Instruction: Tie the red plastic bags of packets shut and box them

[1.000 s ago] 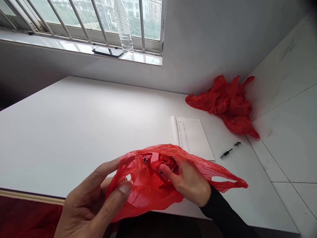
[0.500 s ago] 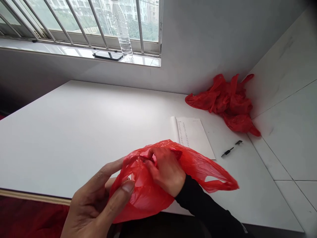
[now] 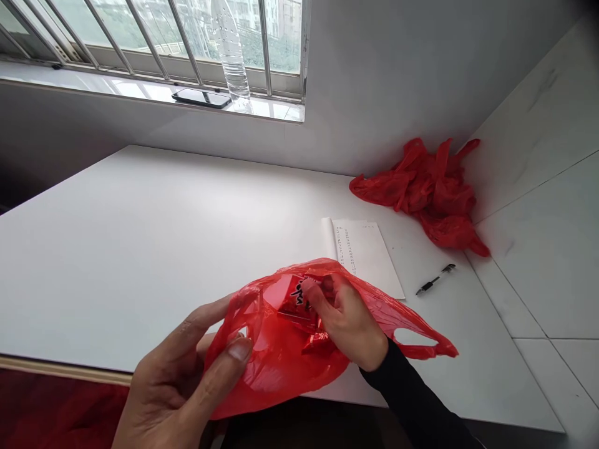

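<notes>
A red plastic bag (image 3: 276,380) hangs open at the table's near edge. My left hand (image 3: 187,374) grips its left side, thumb and fingers closed on the thin plastic near the handle. Inside the bag's mouth, my right hand (image 3: 350,318) is closed on a shiny red packet (image 3: 297,300) with dark lettering. Another piece of shiny red wrapping (image 3: 316,341) shows just below it; whether it is a separate packet I cannot tell. The fingertips of my right hand are partly hidden behind the packet and the bag. The bag's right handle loop dangles free.
Behind the bag lies an open notebook (image 3: 374,255) with written columns, and a black pen (image 3: 435,279) is to its right. Crumpled red plastic bags (image 3: 430,193) fill the far right corner. On the windowsill are a phone (image 3: 201,98) and a clear bottle (image 3: 234,68).
My right hand has shifted right and turned inside the bag. The red packet with lettering now shows in its grasp. My left hand keeps its hold on the bag.
</notes>
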`<action>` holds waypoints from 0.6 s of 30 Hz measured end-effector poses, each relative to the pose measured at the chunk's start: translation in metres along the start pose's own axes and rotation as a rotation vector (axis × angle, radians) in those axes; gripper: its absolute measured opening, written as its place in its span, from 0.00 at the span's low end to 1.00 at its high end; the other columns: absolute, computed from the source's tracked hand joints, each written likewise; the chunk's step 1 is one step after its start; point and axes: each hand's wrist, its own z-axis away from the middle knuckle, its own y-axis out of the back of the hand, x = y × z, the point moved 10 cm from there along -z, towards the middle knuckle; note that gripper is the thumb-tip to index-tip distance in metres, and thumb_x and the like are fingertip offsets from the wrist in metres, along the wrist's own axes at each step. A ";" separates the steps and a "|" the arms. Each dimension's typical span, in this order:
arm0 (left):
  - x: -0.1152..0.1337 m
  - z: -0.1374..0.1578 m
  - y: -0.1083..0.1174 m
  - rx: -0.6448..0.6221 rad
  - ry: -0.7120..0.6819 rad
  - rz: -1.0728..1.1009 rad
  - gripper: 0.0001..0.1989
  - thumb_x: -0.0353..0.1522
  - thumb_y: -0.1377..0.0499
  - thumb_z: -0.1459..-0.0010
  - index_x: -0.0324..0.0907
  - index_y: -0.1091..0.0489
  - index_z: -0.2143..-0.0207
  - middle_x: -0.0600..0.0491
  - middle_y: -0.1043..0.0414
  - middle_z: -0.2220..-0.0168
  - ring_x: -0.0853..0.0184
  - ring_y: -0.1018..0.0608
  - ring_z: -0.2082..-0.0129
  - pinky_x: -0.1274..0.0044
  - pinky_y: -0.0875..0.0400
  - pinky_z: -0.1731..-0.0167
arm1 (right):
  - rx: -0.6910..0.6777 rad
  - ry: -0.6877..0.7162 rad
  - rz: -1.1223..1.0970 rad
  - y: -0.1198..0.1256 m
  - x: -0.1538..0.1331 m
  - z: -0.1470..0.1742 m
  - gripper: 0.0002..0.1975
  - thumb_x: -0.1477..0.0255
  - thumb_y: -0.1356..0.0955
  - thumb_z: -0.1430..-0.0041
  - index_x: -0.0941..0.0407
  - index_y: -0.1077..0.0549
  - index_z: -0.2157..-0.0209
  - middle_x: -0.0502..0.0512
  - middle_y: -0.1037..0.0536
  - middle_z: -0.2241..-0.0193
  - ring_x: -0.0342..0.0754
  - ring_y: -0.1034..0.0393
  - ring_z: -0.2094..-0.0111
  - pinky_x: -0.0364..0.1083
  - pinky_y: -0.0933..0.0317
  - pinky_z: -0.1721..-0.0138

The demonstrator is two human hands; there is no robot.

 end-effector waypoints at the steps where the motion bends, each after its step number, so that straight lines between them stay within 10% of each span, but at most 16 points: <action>1: -0.002 0.001 0.001 -0.009 0.008 0.001 0.22 0.42 0.32 0.49 0.58 0.25 0.50 0.56 0.20 0.70 0.63 0.20 0.76 0.75 0.20 0.74 | -0.045 0.001 -0.046 -0.004 -0.002 0.000 0.14 0.59 0.38 0.29 0.53 0.29 0.61 0.51 0.22 0.65 0.48 0.24 0.63 0.46 0.32 0.63; 11: -0.011 0.000 -0.003 -0.062 0.074 0.009 0.24 0.42 0.33 0.47 0.59 0.29 0.46 0.58 0.25 0.75 0.67 0.24 0.77 0.79 0.21 0.73 | -0.072 -0.083 0.759 0.004 0.009 0.018 0.14 0.73 0.33 0.34 0.55 0.30 0.48 0.60 0.25 0.53 0.59 0.29 0.51 0.60 0.34 0.50; 18: -0.010 0.000 -0.013 -0.094 0.084 0.009 0.28 0.42 0.33 0.46 0.60 0.32 0.43 0.57 0.20 0.69 0.65 0.20 0.72 0.79 0.20 0.69 | -0.071 -0.012 0.833 -0.009 0.023 0.013 0.18 0.77 0.30 0.43 0.54 0.31 0.50 0.59 0.28 0.52 0.58 0.31 0.55 0.58 0.35 0.53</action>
